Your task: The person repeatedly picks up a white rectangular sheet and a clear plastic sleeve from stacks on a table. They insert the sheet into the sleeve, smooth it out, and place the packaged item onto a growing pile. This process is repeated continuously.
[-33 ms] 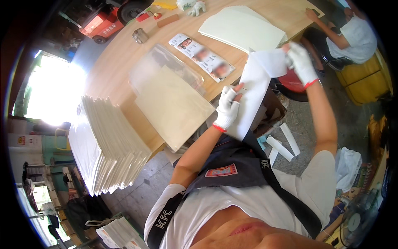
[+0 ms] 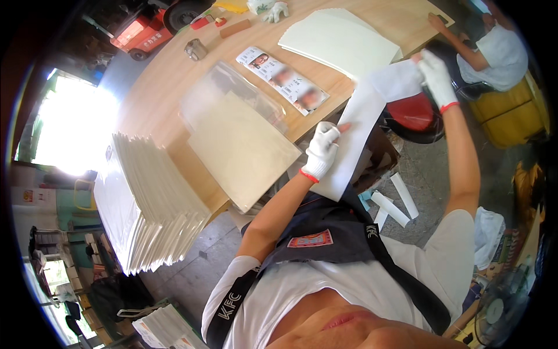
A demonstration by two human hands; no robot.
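In the head view, both hands wear white knitted gloves with red cuffs and hold a long white sheet of paper (image 2: 360,131) in the air just off the near edge of the wooden tabletop (image 2: 157,93). The left hand (image 2: 321,150) lies against the sheet's lower half, fingers curled and the thumb pressed across the paper, pinching it along its left edge. The right hand (image 2: 435,75) grips the sheet's upper end, where the paper folds over; its fingers close around that folded part. The sheet hangs tilted between the two hands, its lower end near the dark apron on the person's chest. On the tabletop just left of the left hand lies a cream rectangular sheet inside a clear plastic sleeve (image 2: 238,139), one corner jutting over the table edge. Further left, a thick stack of white sheets (image 2: 145,203) overhangs the table's near side. Beyond the held paper, a flat pile of cream sheets (image 2: 340,41) rests on the tabletop, and beside it a printed strip with small pictures (image 2: 282,78). A small metal tin (image 2: 196,49) sits near the far edge. Below the right hand stands a red and black stool (image 2: 415,119), and white paper strips (image 2: 395,200) lie on the floor. Another person in a white shirt (image 2: 494,52) sits at the table's far right corner.
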